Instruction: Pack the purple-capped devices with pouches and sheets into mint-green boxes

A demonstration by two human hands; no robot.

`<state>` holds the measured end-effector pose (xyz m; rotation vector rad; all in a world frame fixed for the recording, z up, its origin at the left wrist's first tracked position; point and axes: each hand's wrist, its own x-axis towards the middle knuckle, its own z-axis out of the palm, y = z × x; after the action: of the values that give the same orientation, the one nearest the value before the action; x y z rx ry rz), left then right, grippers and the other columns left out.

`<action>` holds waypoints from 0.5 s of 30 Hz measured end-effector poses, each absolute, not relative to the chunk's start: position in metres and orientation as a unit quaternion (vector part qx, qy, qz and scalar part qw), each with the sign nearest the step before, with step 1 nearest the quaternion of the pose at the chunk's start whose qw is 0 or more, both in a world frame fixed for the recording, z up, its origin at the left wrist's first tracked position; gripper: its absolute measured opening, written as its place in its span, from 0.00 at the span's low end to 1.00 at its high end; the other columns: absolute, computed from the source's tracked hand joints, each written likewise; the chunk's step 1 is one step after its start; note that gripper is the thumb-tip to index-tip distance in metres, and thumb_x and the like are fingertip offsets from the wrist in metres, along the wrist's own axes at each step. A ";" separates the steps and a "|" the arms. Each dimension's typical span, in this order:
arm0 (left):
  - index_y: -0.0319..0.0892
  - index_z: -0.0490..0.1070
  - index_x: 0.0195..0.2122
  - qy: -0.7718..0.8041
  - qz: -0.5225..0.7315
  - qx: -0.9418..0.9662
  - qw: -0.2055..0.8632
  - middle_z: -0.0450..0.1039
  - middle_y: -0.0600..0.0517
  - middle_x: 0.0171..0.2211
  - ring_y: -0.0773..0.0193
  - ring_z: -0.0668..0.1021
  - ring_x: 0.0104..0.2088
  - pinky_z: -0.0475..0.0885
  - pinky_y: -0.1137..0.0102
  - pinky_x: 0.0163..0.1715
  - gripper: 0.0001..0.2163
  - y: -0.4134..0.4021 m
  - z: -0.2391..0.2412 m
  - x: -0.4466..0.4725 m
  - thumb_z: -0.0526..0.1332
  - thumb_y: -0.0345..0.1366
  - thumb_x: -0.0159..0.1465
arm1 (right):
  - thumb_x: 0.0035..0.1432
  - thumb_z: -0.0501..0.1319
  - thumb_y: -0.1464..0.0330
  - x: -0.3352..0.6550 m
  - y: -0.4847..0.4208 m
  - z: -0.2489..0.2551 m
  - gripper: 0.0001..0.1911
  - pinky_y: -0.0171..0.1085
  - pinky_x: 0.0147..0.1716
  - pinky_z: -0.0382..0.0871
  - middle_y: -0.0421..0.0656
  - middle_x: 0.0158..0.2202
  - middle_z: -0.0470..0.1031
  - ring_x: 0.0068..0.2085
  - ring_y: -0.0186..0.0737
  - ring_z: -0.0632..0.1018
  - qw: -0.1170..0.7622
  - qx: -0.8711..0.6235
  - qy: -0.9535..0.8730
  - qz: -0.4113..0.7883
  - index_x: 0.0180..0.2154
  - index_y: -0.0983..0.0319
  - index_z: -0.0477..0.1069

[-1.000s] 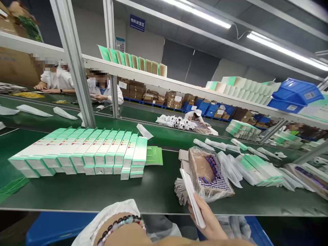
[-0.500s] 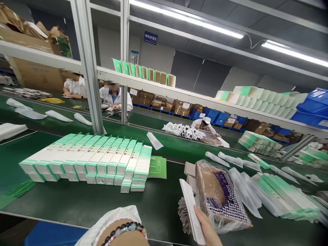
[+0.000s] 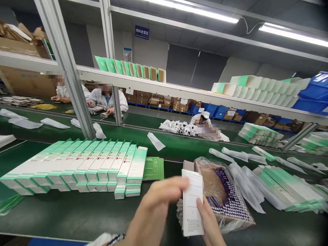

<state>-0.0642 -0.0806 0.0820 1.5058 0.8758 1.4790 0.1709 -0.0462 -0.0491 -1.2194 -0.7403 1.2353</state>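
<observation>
White printed paper, a folded leaflet [image 3: 192,201], stands upright between both hands above the near edge of the green surface [image 3: 77,215]. The right hand [image 3: 211,223] closes its fingers on the leaflet's lower right edge, thumb on the front. The left hand [image 3: 156,208], blurred, reaches across with fingers curled to the leaflet's top left corner; whether it grips or only touches cannot be told. Just behind the leaflet lies a brown cardboard box in clear plastic wrap [image 3: 221,194] with dark blue items inside. To the left sits a neat row of long white-and-green cartons [image 3: 84,164], with a green booklet [image 3: 153,168] beside it. To the right lie loose white-and-green cartons [image 3: 284,191] and clear plastic sleeves [image 3: 246,184]. Beyond the metal shelf frame [image 3: 66,68], people in white coats [image 3: 106,97] sit at another surface.
</observation>
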 end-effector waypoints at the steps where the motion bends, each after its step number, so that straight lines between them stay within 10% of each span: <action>1: 0.61 0.49 0.68 0.352 0.579 0.604 0.419 0.61 0.55 0.65 0.42 0.55 0.68 0.58 0.46 0.66 0.37 -0.070 0.078 -0.053 0.62 0.56 0.60 | 0.50 0.67 0.46 0.170 -0.044 -0.046 0.35 0.49 0.42 0.76 0.47 0.46 0.81 0.43 0.53 0.81 0.601 -0.517 -0.317 0.520 0.56 0.55 0.68; 4: 0.50 0.45 0.70 0.373 0.525 0.610 0.462 0.53 0.45 0.68 0.44 0.61 0.66 0.60 0.50 0.64 0.36 -0.044 0.047 -0.022 0.61 0.48 0.64 | 0.55 0.65 0.49 0.163 -0.036 -0.040 0.32 0.45 0.51 0.71 0.48 0.52 0.77 0.51 0.49 0.77 0.612 -0.494 -0.376 0.491 0.57 0.55 0.65; 10: 0.44 0.69 0.47 0.430 0.532 0.599 0.418 0.74 0.45 0.43 0.53 0.77 0.46 0.72 0.59 0.49 0.13 -0.028 -0.046 -0.017 0.52 0.44 0.70 | 0.64 0.57 0.56 0.138 -0.019 -0.047 0.19 0.43 0.58 0.63 0.48 0.54 0.74 0.56 0.46 0.73 0.415 -0.487 -0.630 0.442 0.53 0.57 0.68; 15: 0.44 0.67 0.49 0.519 0.509 0.526 0.442 0.77 0.44 0.45 0.50 0.78 0.46 0.73 0.58 0.47 0.15 -0.030 -0.088 -0.028 0.56 0.46 0.66 | 0.63 0.55 0.63 0.129 -0.014 -0.063 0.17 0.46 0.51 0.68 0.51 0.47 0.77 0.50 0.51 0.77 0.318 -0.554 -0.668 0.383 0.52 0.60 0.69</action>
<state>-0.0277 -0.0304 -0.0877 1.3050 1.2882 1.2636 0.1286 -0.0136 -0.0628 -1.4565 -1.7571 1.0065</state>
